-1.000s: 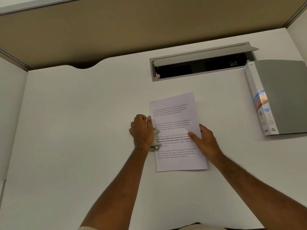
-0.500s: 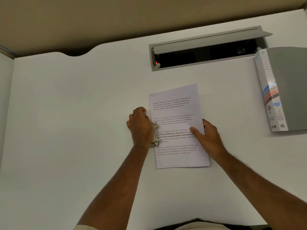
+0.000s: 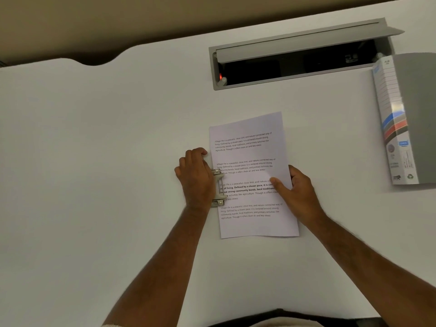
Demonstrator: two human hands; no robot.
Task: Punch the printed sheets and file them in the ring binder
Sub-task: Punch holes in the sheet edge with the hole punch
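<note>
Printed sheets (image 3: 250,152) with several blocks of text lie on the white desk (image 3: 94,161), a little right of the middle. A metal hole punch (image 3: 219,188) sits over their left edge. My left hand (image 3: 194,179) lies on top of the punch with its fingers curled over it, hiding most of it. My right hand (image 3: 298,194) holds the sheets at their right edge, thumb on top of the paper. A grey ring binder (image 3: 417,114) lies shut at the far right, its labelled spine facing the sheets.
A grey cable tray (image 3: 299,36) with its flap raised is set into the desk behind the sheets; a small red light glows inside it. A beige partition stands along the desk's far edge. The desk's near edge runs along the bottom.
The hands, punch and sheets keep the same hold and place. The view has shifted, so the binder now sits further right and is partly cut off.
</note>
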